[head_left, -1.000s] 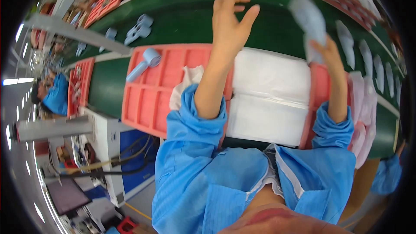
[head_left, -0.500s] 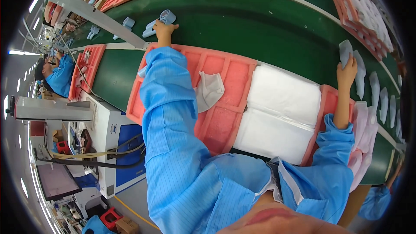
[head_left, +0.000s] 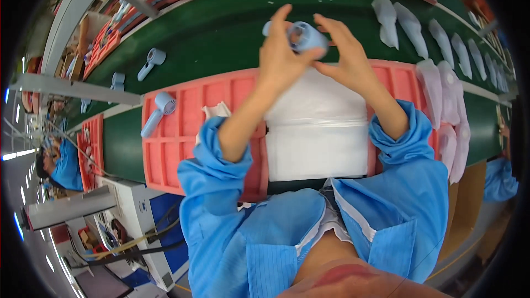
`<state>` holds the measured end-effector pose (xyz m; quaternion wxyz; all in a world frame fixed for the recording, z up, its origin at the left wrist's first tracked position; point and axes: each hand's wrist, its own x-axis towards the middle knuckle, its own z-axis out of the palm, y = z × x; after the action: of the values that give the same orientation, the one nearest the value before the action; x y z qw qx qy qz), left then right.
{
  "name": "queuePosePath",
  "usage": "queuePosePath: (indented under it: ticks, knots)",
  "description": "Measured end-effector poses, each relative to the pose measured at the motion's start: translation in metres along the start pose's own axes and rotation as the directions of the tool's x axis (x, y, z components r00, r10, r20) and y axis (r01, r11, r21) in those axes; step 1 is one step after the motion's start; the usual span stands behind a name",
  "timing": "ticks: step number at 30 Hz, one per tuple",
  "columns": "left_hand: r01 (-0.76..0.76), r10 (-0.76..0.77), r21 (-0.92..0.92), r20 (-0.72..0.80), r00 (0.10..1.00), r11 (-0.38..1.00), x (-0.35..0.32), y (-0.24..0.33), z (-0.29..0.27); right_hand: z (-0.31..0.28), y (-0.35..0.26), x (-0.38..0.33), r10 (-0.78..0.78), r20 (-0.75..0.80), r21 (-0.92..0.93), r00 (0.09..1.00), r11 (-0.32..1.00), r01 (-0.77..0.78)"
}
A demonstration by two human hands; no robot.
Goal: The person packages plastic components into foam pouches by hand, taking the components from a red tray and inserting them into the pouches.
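Above the green conveyor belt, my left hand [head_left: 280,58] grips a light blue handheld fan [head_left: 310,37] by its round head end, slightly blurred. My right hand [head_left: 349,58] is at the fan's right side with thumb and fingers apart; whether its fingertips touch the fan I cannot tell. Just below both hands lies a stack of white plastic bags [head_left: 317,152]. It rests across a pink foam tray [head_left: 160,164] with compartments. Another light blue fan [head_left: 159,112] lies at the tray's left end. A whitish cloth [head_left: 218,111] is partly hidden by my left forearm.
Along the green belt [head_left: 221,33], loose blue fans [head_left: 150,65] lie left and several bagged fans [head_left: 386,22] right. More bagged pieces [head_left: 450,96] overlie the tray's right end. A metal post [head_left: 83,85] stands at left; a co-worker [head_left: 63,160] sits beyond.
Both hands have come together over the belt, the left bringing a fan from the left. My right hand has let go of the bagged fan at right. My view has turned.
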<state>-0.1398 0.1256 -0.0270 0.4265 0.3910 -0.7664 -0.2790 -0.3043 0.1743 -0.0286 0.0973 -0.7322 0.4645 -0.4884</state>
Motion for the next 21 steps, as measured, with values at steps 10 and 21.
queuePosePath:
  ticks: [10, 21]
  knots:
    - [-0.094, 0.057, 0.128, 0.264, 0.963, 0.987, -0.050, 0.016, 0.092, -0.076, 0.023, 0.000, 0.051, -0.193, -0.093, 0.980, 0.993, -0.070]
    - [0.028, -0.020, -0.019, 0.356, 0.934, 0.999, -0.055, -0.018, 0.095, -0.120, 0.017, -0.005, 0.008, -0.080, 0.034, 0.997, 0.999, -0.005]
